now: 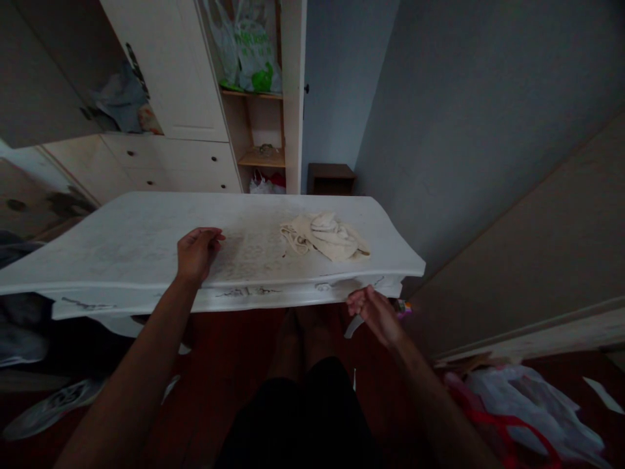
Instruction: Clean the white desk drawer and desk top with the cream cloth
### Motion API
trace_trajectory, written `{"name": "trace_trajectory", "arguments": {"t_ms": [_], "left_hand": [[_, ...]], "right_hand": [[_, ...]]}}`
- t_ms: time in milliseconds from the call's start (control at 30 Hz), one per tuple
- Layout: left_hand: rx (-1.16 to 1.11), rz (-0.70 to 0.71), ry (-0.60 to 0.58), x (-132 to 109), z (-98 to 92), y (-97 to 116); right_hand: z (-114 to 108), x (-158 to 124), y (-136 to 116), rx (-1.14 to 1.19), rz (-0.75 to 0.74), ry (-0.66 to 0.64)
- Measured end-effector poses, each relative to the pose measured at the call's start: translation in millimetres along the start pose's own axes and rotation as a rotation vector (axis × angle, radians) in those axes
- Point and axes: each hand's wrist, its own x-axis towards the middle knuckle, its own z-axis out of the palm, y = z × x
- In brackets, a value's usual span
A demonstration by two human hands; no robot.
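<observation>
My left hand (pixel 196 252) rests on the top of a white table (pixel 122 247), its fingers curled loosely with nothing visible in them. My right hand (pixel 375 314) hangs just below the table's front edge at the right, fingers closed round a small pale strip that I cannot name. A crumpled cream cloth (pixel 326 236) lies on the tabletop to the right of my left hand, apart from both hands. The tabletop between hand and cloth looks smudged and dusty.
A white wardrobe (pixel 170 78) with shelves and plastic bags (pixel 249 49) stands behind the table. A small dark cabinet (pixel 331 178) sits by the grey wall. Bags (pixel 527 397) lie on the floor at the right, a shoe (pixel 58 400) at the left.
</observation>
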Motion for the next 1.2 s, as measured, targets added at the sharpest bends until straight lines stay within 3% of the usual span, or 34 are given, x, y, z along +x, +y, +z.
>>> {"name": "trace_trajectory", "arguments": {"t_ms": [133, 267, 367, 700, 933, 1200], "left_hand": [[0.002, -0.007, 0.006, -1, 1.0, 0], [0.001, -0.015, 0.009, 1, 0.5, 0], [0.020, 0.007, 0.000, 3, -0.6, -3], [0.014, 0.028, -0.015, 8, 1.3, -6], [-0.021, 0.024, 0.009, 14, 1.4, -8], [-0.019, -0.007, 0.022, 12, 2.1, -6]], "right_hand": [[14, 3, 39, 0.101, 0.396, -0.007], [25, 22, 50, 0.415, 0.586, -0.016], [33, 35, 54, 0.574, 0.594, -0.042], [48, 44, 67, 0.657, 0.470, 0.142], [54, 24, 68, 0.661, 0.431, 0.139], [57, -18, 71, 0.631, 0.417, 0.085]]}}
